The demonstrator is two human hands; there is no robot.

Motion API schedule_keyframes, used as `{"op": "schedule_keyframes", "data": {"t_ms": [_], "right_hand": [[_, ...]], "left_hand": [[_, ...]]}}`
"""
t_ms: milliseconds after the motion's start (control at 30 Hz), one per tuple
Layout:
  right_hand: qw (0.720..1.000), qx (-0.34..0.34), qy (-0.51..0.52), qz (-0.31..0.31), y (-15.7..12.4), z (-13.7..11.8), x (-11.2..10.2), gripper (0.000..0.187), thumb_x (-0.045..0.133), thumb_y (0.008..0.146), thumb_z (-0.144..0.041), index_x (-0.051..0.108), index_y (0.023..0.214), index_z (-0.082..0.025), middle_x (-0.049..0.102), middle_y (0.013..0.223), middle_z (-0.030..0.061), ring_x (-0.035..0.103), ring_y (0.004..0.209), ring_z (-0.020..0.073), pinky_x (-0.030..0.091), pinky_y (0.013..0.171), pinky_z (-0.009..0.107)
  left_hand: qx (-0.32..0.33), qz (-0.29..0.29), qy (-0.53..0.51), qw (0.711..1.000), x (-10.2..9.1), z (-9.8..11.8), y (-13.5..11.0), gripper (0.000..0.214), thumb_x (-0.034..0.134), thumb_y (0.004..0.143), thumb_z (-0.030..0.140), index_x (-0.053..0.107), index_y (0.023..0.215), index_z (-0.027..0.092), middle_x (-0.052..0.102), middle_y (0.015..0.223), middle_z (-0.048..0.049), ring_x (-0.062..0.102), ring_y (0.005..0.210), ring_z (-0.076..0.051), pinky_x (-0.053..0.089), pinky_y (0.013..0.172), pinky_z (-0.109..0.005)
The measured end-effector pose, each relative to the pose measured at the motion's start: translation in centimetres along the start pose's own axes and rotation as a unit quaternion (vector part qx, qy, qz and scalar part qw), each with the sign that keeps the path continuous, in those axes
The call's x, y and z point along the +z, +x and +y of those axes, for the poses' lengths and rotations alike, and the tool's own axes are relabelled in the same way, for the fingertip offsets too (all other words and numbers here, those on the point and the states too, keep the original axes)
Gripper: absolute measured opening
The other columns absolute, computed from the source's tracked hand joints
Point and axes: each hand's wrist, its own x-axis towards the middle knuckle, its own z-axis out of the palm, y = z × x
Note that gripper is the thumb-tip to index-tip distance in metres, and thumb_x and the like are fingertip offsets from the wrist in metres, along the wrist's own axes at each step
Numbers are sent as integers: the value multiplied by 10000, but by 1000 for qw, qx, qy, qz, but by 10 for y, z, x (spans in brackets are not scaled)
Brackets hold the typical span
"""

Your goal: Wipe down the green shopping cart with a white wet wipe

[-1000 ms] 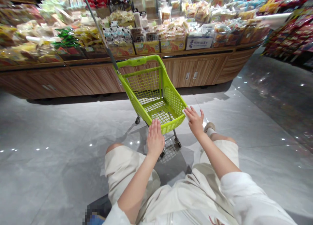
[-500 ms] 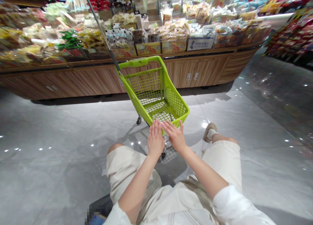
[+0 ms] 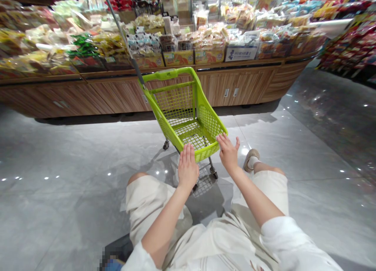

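Note:
A small lime-green shopping cart (image 3: 166, 124) with latticed plastic sides stands in front of me, its basket bare inside. My left hand (image 3: 188, 167) lies flat with outstretched fingers at the basket's near left corner, fingertips on or just by the rim. At the near right corner is my right hand (image 3: 228, 152), its fingers stretched toward the rim and the thumb held apart. Whether the right fingertips touch the plastic I cannot tell. Neither hand holds anything. A grey pole (image 3: 122, 33) rises from the cart's far left corner.
Behind the cart runs a wooden display counter (image 3: 246, 82) piled with packaged snacks, including a white box (image 3: 241, 53). More packets hang on a rack (image 3: 349, 47) at the right. Glossy grey tiles (image 3: 73, 157) cover the floor around my legs.
My right hand has moved to the right along the near rim, away from the left hand, to the near right corner. The left hand and cart have stayed about where they were.

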Motion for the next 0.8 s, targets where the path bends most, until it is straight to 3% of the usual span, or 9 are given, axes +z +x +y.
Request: {"op": "schedule_keyframes", "data": {"t_ms": [167,267,333,433,567,633,700,800], "right_hand": [[994,-44,86,-45,-20,-82,9,661,388,764,-3,545,1364,-229,594,1414,68,459,1385,178,9,1216,513],[990,-69,105,-68,-22,-98,8,653,398,785,-13,528,1386,-231,587,1422,67,464,1382,174,0,1218,497],[987,-110,91,-80,-19,-87,5,679,406,782,-6,509,1407,-250,588,1422,58,456,1389,179,-9,1216,509],[983,-155,49,-81,-11,-46,-5,720,423,750,15,515,1404,-273,596,1414,37,428,1412,188,3,1213,521],[993,-104,-8,-57,6,20,-19,727,451,703,17,561,1360,-274,603,1405,28,440,1405,209,54,1207,520],[996,-68,-25,-45,12,40,-21,711,453,699,7,580,1336,-283,604,1404,22,446,1401,215,80,1199,531],[999,-32,-22,-29,14,44,-18,689,442,705,-3,589,1320,-276,605,1403,27,449,1398,218,109,1188,546],[1000,15,5,-1,4,16,-9,668,422,721,-11,581,1324,-251,613,1393,57,463,1387,223,113,1180,566]], "left_hand": [[-13,-6,0,1000,-1,3,-1,784,469,824,115,183,1552,54,246,1634,-167,127,1536,-257,236,1239,-468],[-15,-10,3,1000,-3,2,-2,761,470,832,124,212,1543,46,267,1624,-182,144,1532,-266,236,1240,-467],[-9,-16,8,1000,-5,0,-2,772,474,819,113,212,1541,36,273,1620,-189,148,1533,-262,235,1241,-464],[5,-22,13,1000,-8,-4,-3,796,476,811,110,185,1549,45,265,1626,-177,144,1535,-247,235,1241,-461],[12,-21,14,1000,-8,-7,-4,789,476,820,117,184,1549,43,267,1627,-171,136,1537,-239,228,1245,-448],[10,-18,15,1000,-6,-6,-4,782,474,823,116,190,1548,41,269,1627,-169,142,1536,-241,225,1246,-446],[5,-12,13,1000,-3,-5,-4,785,473,825,119,184,1551,46,262,1631,-164,142,1536,-244,223,1247,-448],[-4,-3,9,1000,-1,-1,-4,788,473,821,113,181,1550,44,258,1633,-161,123,1539,-250,225,1246,-454]]}}
